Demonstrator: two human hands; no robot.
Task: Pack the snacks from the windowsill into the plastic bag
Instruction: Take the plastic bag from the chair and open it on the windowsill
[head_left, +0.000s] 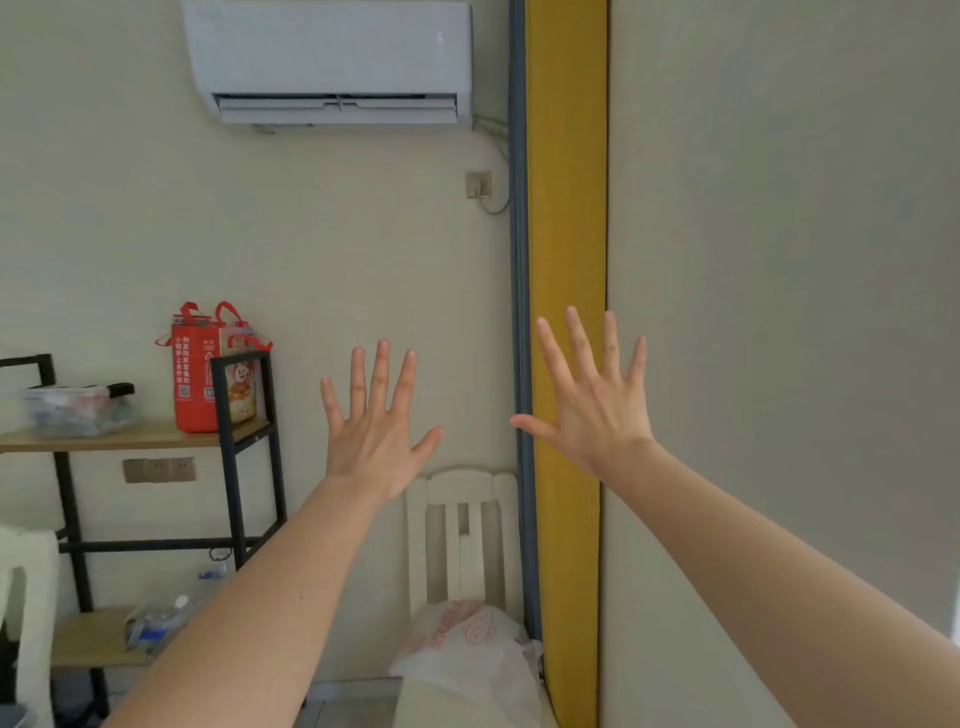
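1. While we look toward the wall, we hold both arms out in front of us with the backs of the hands facing us.
2. Our left hand (375, 426) has all its fingers straight and spread, and it holds nothing.
3. Our right hand (597, 400) is spread the same way, a little higher, in front of the yellow curtain (566, 234), and it too holds nothing.
4. We see the plastic bag (467, 654), white with red print, lying crumpled on the seat of the white chair (462, 525), low between our forearms and just beside the curtain.
5. We cannot see the snacks or the windowsill from this view.
6. To our left stands a black-framed shelf (244, 467) with a red tote bag (202, 374) and a clear lidded container (78, 410) on its top board.
7. On the lower board we see clear bottles (161, 618) lying.
8. High on the wall hangs an air conditioner (332, 57).
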